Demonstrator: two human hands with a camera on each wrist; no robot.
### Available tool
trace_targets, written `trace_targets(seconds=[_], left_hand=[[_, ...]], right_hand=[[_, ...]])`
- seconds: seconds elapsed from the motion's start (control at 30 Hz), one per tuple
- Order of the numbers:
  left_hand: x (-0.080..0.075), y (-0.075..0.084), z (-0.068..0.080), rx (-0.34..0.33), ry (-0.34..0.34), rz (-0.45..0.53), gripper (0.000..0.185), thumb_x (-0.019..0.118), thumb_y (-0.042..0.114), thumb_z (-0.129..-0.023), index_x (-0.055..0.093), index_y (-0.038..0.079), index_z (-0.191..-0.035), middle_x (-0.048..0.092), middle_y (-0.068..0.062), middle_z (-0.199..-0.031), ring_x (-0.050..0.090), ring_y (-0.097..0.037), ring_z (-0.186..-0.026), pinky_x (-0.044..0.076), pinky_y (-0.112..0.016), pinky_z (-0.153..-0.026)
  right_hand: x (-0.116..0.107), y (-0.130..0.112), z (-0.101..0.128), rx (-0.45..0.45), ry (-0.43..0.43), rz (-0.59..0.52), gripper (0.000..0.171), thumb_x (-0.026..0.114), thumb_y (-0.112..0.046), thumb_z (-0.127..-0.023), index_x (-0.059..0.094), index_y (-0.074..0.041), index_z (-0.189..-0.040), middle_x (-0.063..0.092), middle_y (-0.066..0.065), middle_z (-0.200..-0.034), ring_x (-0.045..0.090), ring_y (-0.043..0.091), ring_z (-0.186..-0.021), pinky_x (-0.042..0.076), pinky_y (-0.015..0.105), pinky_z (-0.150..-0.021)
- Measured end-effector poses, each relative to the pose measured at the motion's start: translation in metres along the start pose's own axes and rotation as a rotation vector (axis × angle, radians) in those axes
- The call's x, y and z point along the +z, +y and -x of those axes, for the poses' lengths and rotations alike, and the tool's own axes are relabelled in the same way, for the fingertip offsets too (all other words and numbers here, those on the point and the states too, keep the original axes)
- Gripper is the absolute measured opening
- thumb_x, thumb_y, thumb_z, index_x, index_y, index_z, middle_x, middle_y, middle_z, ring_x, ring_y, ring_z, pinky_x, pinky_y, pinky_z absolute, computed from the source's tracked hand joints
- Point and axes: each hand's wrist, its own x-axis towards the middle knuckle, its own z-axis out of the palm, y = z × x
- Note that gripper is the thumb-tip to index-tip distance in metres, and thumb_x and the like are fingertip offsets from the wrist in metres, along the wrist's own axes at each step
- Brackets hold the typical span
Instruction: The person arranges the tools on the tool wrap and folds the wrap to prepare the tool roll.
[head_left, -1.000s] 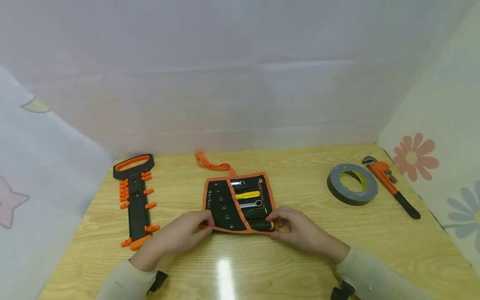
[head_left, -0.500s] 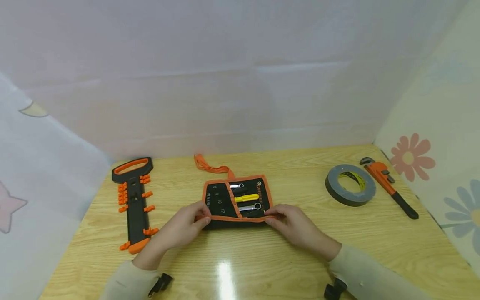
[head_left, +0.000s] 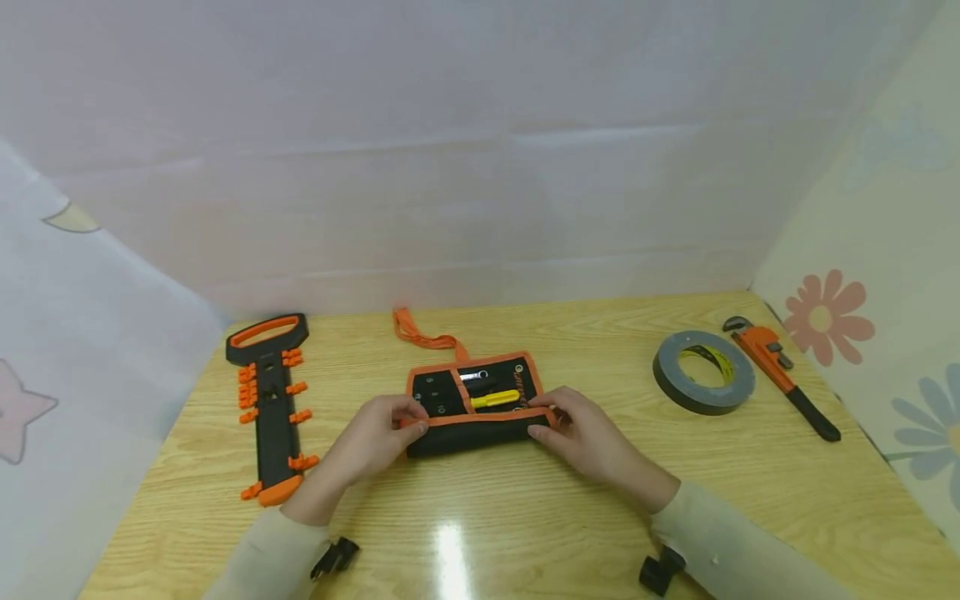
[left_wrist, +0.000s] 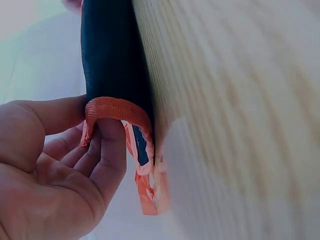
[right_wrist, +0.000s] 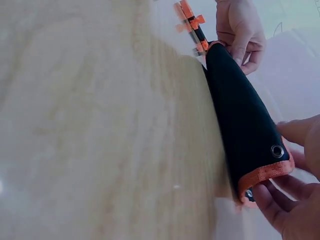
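Observation:
A black tool roll (head_left: 468, 435) with orange edging lies on the table, its near side folded over into a tube. My left hand (head_left: 378, 433) pinches the fold's left end, thumb outside and fingers tucked inside the edging, as the left wrist view shows on the roll (left_wrist: 112, 55). At the other end, my right hand (head_left: 588, 437) grips the fold between thumb and fingers, beside a metal eyelet (right_wrist: 277, 151). Beyond the fold, a yellow-handled tool (head_left: 495, 398) and a small wrench (head_left: 480, 376) show in their pockets. The fold hides the lower pockets.
An orange tie strap (head_left: 423, 337) trails from the roll's far edge. Left stands a black rack (head_left: 273, 417) with orange clips and handle. A grey tape roll (head_left: 693, 396) and an orange pipe wrench (head_left: 772, 358) lie at the right. Fabric walls (head_left: 480, 208) bound the table.
Both hands have folded the near edge of the tool roll up and away, covering the lower pockets and the larger wrench. Both hands have moved slightly away from the person.

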Motion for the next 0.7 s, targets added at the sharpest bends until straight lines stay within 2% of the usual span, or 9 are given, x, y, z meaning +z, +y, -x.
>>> trace_targets(seconds=[0.1,0.23,0.47,0.57,0.7], left_hand=[[-0.001,-0.001,-0.002,-0.023,-0.010,0.028,0.006,0.073,0.011,-0.103,0.079,0.013,-0.105,0.076,-0.006,-0.107,0.059,-0.017,-0.076,0.050,-0.033,-0.064],[-0.002,0.000,-0.005,-0.060,-0.019,0.054,0.007,0.073,0.010,-0.103,0.080,0.011,-0.105,0.075,-0.009,-0.112,0.058,-0.019,-0.079,0.048,-0.033,-0.065],[-0.001,0.001,-0.010,-0.085,0.011,0.073,0.008,0.075,0.010,-0.102,0.076,0.007,-0.109,0.071,-0.011,-0.109,0.060,-0.020,-0.083,0.050,-0.032,-0.066],[-0.002,0.001,-0.011,-0.078,0.019,0.074,0.011,0.075,0.011,-0.102,0.074,0.007,-0.112,0.071,-0.010,-0.111,0.060,-0.019,-0.082,0.050,-0.031,-0.065],[-0.005,0.000,-0.008,-0.053,-0.014,0.050,0.022,0.076,0.018,-0.103,0.075,0.008,-0.122,0.074,-0.009,-0.116,0.063,-0.019,-0.088,0.052,-0.032,-0.069]], right_hand=[[-0.001,-0.001,-0.002,-0.090,0.004,0.051,0.045,0.081,-0.015,-0.098,0.068,-0.012,-0.141,0.069,0.005,-0.130,0.066,0.019,-0.109,0.059,0.037,-0.094],[-0.001,-0.003,-0.005,-0.176,-0.023,0.156,0.046,0.084,-0.010,-0.095,0.069,-0.015,-0.139,0.066,0.005,-0.140,0.066,0.024,-0.126,0.057,0.049,-0.106],[0.001,-0.004,-0.014,-0.154,-0.034,0.234,0.041,0.081,-0.020,-0.100,0.069,-0.014,-0.138,0.071,0.004,-0.137,0.070,0.023,-0.126,0.058,0.047,-0.107],[0.002,-0.003,-0.019,-0.140,-0.038,0.257,0.044,0.081,-0.023,-0.099,0.068,-0.013,-0.140,0.071,0.005,-0.136,0.070,0.024,-0.125,0.058,0.047,-0.107],[0.003,-0.004,-0.023,-0.113,-0.064,0.288,0.053,0.085,-0.024,-0.096,0.065,-0.011,-0.144,0.068,0.006,-0.140,0.069,0.025,-0.128,0.057,0.047,-0.108]])
